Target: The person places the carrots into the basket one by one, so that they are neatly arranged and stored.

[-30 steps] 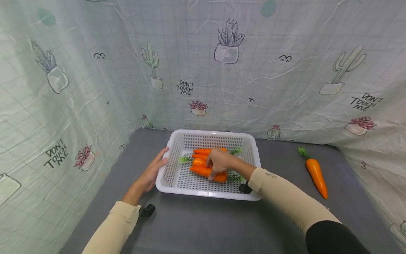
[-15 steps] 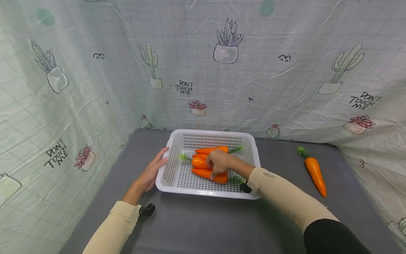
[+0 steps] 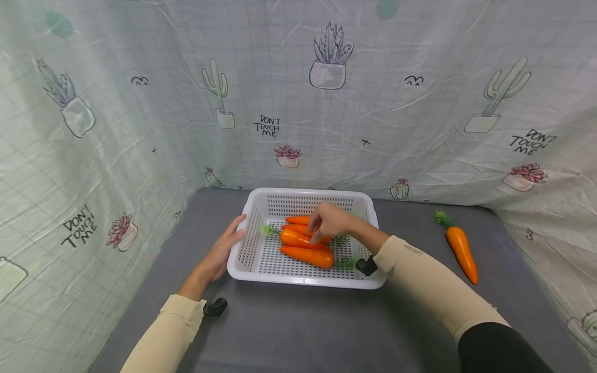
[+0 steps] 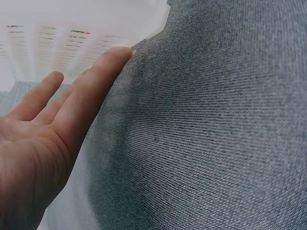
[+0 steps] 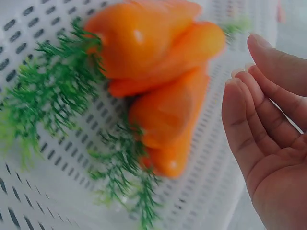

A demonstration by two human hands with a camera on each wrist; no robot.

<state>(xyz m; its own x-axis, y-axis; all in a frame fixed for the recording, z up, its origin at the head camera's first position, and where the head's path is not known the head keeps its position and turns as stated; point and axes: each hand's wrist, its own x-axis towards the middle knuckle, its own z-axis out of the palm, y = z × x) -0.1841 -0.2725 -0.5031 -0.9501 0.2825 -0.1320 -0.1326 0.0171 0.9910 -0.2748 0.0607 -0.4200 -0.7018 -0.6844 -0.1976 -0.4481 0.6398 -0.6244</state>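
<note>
A white plastic basket (image 3: 305,282) with slotted walls holds several orange toy carrots (image 3: 305,255) with green leafy tops, lying side by side. Against the basket's left wall rests my left hand (image 3: 218,257), its fingers extended along the outside; the left wrist view shows the palm (image 4: 33,153) beside the basket (image 4: 91,26). Over the carrots hovers my right hand (image 3: 333,221), partly covering the rear ones. Seen from the right wrist, that hand (image 5: 271,129) has loosely bent fingers, a gap to the thumb, and nothing held, apart from the carrots (image 5: 158,110).
One more carrot (image 3: 460,251) lies on the grey tabletop (image 3: 298,331), to the right of the basket. A patterned curtain (image 3: 280,88) hangs behind and along both sides. A small black device (image 3: 366,266) sits at my right wrist, just over the basket's front right corner.
My right hand has let go of the carrots and risen slightly up and away from the front one. The left hand stays at the basket's side.
</note>
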